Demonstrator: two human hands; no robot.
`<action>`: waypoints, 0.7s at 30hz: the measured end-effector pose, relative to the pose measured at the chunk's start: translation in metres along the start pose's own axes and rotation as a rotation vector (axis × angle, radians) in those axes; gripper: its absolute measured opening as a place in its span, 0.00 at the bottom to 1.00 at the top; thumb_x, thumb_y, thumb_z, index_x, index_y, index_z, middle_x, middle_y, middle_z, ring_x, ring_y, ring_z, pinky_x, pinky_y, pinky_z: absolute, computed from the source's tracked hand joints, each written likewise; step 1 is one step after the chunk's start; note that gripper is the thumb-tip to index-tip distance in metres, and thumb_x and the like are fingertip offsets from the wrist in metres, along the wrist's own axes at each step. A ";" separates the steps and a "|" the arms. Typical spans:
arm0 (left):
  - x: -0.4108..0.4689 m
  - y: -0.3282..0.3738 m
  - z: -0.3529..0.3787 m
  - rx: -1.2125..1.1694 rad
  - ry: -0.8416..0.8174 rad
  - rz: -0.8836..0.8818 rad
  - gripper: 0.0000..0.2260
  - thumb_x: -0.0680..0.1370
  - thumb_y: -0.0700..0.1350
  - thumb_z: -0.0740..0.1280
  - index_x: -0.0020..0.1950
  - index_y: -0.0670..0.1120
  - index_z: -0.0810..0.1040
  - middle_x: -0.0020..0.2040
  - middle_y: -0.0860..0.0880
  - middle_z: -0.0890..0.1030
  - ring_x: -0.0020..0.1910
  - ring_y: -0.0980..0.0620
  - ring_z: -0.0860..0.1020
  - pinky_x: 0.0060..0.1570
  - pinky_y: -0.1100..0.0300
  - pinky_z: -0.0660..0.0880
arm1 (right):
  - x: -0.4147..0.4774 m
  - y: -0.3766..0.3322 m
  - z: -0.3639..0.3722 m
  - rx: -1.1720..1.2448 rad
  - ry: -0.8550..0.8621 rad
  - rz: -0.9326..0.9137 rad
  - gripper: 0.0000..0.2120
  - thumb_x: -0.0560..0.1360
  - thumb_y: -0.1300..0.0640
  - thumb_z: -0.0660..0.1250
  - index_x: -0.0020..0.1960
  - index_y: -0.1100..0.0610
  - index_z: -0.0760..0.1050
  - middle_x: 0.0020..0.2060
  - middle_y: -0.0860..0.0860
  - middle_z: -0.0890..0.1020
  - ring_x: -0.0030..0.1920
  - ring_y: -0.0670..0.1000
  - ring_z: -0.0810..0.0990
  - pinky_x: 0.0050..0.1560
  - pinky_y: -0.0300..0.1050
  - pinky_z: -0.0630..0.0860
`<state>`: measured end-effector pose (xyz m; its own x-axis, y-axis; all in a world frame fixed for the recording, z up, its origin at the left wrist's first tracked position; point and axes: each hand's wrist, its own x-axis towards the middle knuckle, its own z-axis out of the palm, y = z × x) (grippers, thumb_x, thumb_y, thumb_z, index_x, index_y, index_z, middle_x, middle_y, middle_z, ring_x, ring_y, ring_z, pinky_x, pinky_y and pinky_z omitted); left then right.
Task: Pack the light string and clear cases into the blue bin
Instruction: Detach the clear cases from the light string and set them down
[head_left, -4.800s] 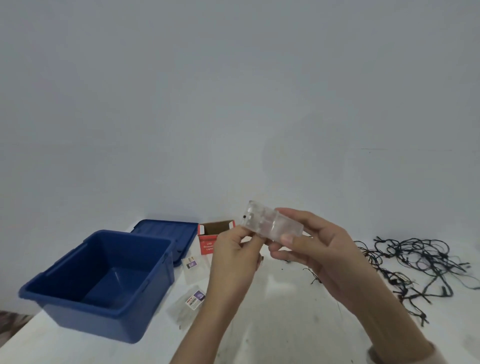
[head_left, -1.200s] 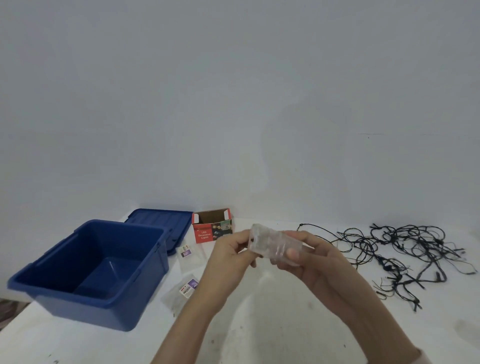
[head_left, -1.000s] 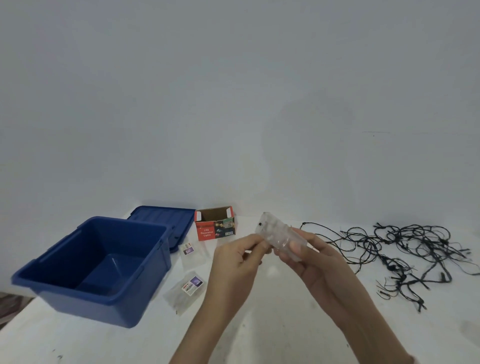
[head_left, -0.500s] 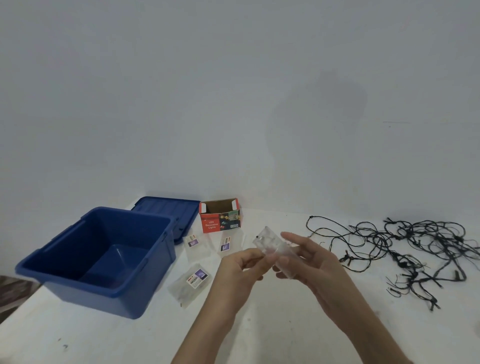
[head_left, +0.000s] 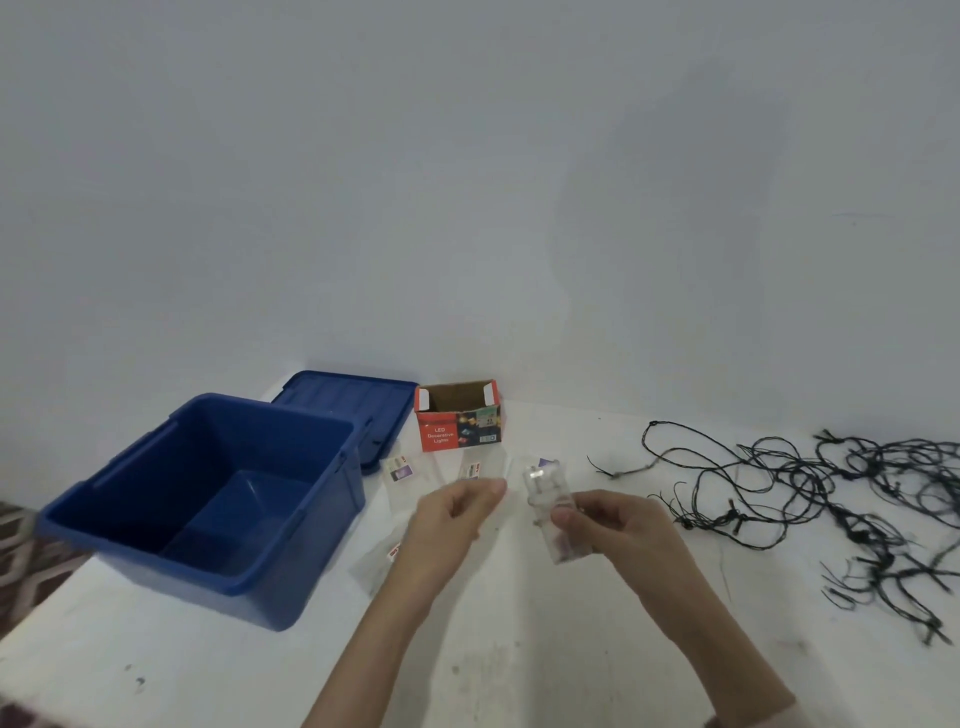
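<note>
My right hand (head_left: 615, 525) grips a clear plastic case (head_left: 549, 506) above the middle of the white table (head_left: 519, 654). My left hand (head_left: 451, 514) hovers just left of the case, fingers loosely curled, holding nothing. The open blue bin (head_left: 208, 499) stands at the left with nothing visible inside. A tangled black light string (head_left: 810, 488) sprawls over the right side of the table. Several flat clear packets with small labels (head_left: 399, 470) lie between the bin and my hands; one is partly hidden under my left forearm.
The blue bin lid (head_left: 348, 402) lies behind the bin against the wall. A small red cardboard box (head_left: 458, 418), open at the top, stands beside the lid. A patterned floor shows past the table's left edge.
My left hand has let go of the clear case and drawn slightly left. The case, now only in my right hand, has come down nearer the table. The view tilted downward.
</note>
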<state>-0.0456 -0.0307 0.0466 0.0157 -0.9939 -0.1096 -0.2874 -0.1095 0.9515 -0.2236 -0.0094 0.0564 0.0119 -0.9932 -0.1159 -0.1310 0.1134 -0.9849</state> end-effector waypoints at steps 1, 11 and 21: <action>0.014 -0.007 -0.005 0.133 0.083 0.023 0.13 0.76 0.54 0.65 0.57 0.50 0.79 0.55 0.54 0.81 0.52 0.58 0.76 0.51 0.61 0.74 | 0.003 0.002 -0.001 0.009 0.011 0.009 0.04 0.70 0.60 0.72 0.45 0.56 0.84 0.37 0.53 0.86 0.37 0.49 0.84 0.54 0.50 0.77; 0.107 -0.058 -0.029 0.762 0.131 -0.284 0.29 0.80 0.46 0.59 0.76 0.43 0.48 0.74 0.36 0.58 0.73 0.37 0.57 0.68 0.44 0.61 | 0.014 0.011 -0.003 0.031 0.001 0.058 0.04 0.70 0.60 0.72 0.44 0.57 0.84 0.37 0.53 0.86 0.37 0.49 0.84 0.54 0.50 0.77; 0.099 -0.043 -0.021 0.548 0.278 -0.303 0.41 0.76 0.41 0.67 0.76 0.46 0.38 0.73 0.38 0.60 0.72 0.37 0.58 0.66 0.42 0.63 | 0.018 0.011 -0.003 0.078 0.032 0.064 0.04 0.70 0.61 0.72 0.45 0.57 0.83 0.38 0.53 0.86 0.38 0.51 0.84 0.53 0.50 0.77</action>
<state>-0.0115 -0.1249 0.0006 0.3961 -0.8960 -0.2009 -0.6738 -0.4323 0.5993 -0.2281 -0.0255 0.0435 -0.0254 -0.9840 -0.1762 -0.0532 0.1774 -0.9827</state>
